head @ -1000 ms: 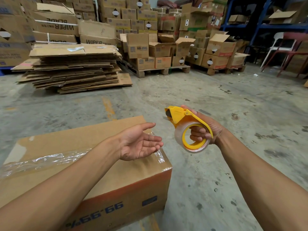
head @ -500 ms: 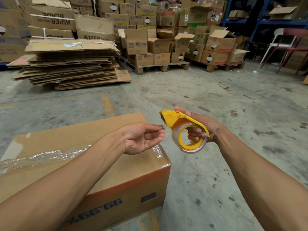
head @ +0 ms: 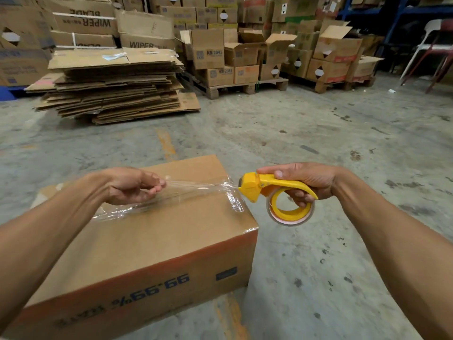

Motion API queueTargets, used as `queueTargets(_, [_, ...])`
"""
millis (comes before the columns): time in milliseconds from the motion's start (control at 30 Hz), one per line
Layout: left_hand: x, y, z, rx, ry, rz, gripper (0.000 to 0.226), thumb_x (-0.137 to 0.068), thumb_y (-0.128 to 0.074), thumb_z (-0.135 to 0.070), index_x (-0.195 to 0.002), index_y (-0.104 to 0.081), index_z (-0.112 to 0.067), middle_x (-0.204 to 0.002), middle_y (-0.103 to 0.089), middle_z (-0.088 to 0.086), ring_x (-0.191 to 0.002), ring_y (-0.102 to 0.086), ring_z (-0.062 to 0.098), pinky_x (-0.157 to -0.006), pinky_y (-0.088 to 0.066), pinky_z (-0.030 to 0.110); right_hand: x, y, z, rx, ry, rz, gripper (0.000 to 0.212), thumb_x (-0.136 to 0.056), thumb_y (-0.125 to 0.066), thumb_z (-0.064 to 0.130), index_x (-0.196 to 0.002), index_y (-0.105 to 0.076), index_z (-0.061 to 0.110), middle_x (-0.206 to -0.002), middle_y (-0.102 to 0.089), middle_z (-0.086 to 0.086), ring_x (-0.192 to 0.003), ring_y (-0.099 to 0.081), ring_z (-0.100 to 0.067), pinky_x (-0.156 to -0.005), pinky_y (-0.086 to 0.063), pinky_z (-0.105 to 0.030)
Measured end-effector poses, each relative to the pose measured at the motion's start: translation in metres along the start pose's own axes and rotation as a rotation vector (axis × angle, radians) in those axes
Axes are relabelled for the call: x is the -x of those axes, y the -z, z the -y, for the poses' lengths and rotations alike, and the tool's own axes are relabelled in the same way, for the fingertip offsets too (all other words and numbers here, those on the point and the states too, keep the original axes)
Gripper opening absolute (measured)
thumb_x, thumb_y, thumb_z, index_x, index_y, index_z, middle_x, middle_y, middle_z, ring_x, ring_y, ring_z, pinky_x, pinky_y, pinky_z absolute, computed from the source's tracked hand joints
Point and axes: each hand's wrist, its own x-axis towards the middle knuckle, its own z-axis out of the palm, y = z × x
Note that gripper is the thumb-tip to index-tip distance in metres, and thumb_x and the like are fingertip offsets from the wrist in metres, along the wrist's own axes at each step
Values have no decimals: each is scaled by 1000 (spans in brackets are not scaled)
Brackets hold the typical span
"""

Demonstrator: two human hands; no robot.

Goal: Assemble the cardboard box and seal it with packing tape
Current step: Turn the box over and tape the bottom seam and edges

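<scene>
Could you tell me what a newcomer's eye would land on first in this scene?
Probably the bright yellow plastic tape dispenser gripped in the right hand, right of the brown cardboard box. The left hand pinches a clear tape strip stretched above the box's top.

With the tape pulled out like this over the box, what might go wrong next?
1. The clear tape strip hangs unsupported between the left hand and the yellow dispenser; it may twist or stick to itself.
2. Tape already wrinkles at the cardboard box corner, so another layer may seal poorly.
</scene>
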Motion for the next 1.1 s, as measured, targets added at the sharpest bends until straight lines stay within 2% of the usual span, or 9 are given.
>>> queueTargets(100, [-2,22,-12,-126,-25,-64,14,-94,-51,1,-86,-61,-5,-71,-64,5,-50,-60,5,-47,-54,16,1,-7,7,65,-20,-22,48,-80,-63,39,-127,-58,33,-49,-57,0,-32,-44,-8,-38,-40,-22])
queueTargets(167, [-7,19,-24,-254,-57,-99,15,-97,-49,-2,-87,-61,-6,-67,-61,5,-51,-56,7,-47,-53,16,1,-11,13,81,-20,-43,40,-87,-55,31,-127,-59,33,-63,-67,-3,-34,-45,-9,-37,-42,-21])
queueTargets(333, [-31,-6,-65,-688,-153,-258,10,-96,-55,-16,-102,-61,-10,-87,-53,5,-68,-45,15,-55,-48,23,0,-12,27,109,4,-128,36,-88,-62,25,-123,-69,32,-100,-71,-16,-44,-53,-14,-39,-49,-23])
queueTargets(400, [-49,-17,-80,-775,-220,-319,19,-94,-57,-19,-110,-59,-10,-94,-51,6,-73,-45,17,-61,-47,28,-3,-16,32,181,-8,-168,33,-90,-64,27,-121,-70,34,-100,-70,-13,-52,-57,-16,-41,-51,-25])
queueTargets(533, [-84,-41,-97,-765,-348,-365,14,-95,-48,-15,-106,-56,-11,-96,-53,6,-72,-46,18,-62,-44,28,-10,-26,39,215,-19,-273,29,-88,-68,31,-116,-73,36,-103,-72,-6,-74,-63,-22,-44,-54,-27])
queueTargets(667, [-114,-57,-101,-686,-399,-303,26,-96,-38,-6,-75,-53,-10,-72,-56,6,-59,-54,15,-55,-40,23,-16,-29,40,194,3,-374,28,-87,-70,34,-114,-73,37,-100,-74,-5,-64,-67,-18,-48,-55,-27])
queueTargets(833, [-137,-53,-102,-741,-480,-241,16,-99,-44,-12,-85,-51,-17,-69,-55,5,-58,-44,15,-54,-37,24,-22,-34,40,147,-24,-434,26,-87,-70,33,-113,-74,35,-97,-75,-7,-65,-66,-21,-49,-56,-28])
queueTargets(1000, [-167,-50,-99,-774,-489,-265,15,-98,-50,-17,-83,-53,-18,-71,-59,5,-64,-43,18,-53,-35,26,-46,-58,42,68,12,-497,28,-92,-66,22,-121,-69,23,-90,-73,-11,-46,-63,-15,-44,-53,-23])
queueTargets(1100, [-183,-52,-96,-761,-487,-300,15,-97,-50,-17,-83,-55,-18,-72,-58,5,-65,-42,19,-53,-35,25,-63,-76,43,-27,14,-496,32,-94,-64,19,-126,-65,22,-87,-67,-16,-45,-62,-24,-43,-54,-27])
